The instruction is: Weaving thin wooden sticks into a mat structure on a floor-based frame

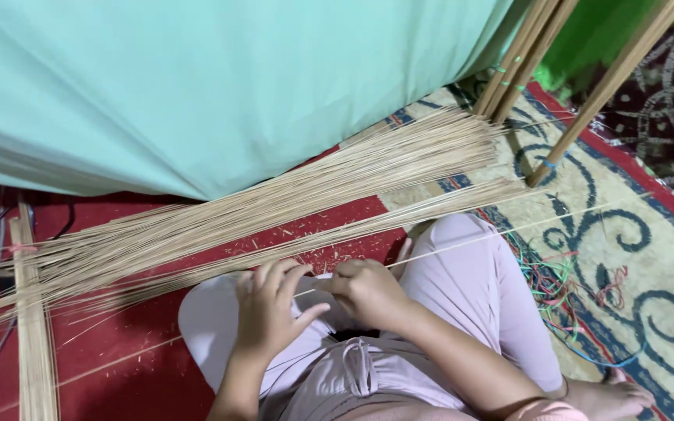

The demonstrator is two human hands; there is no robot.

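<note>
1. Thin bamboo stick (509, 231): we pinch its near end in our right hand (368, 292), fingers closed around it; it runs away to the right over our knee.
2. Our left hand (268, 312) sits just beside, fingers loosely curled, fingertips touching the stick.
3. Beyond our fingers, a bundle of sticks (274, 206) lies across the red carpet (126, 359).

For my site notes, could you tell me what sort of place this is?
Probably a home floor used for craft work: a patterned carpet, a heap of thin sticks across it, and a mint-green cloth hanging alongside.
</note>
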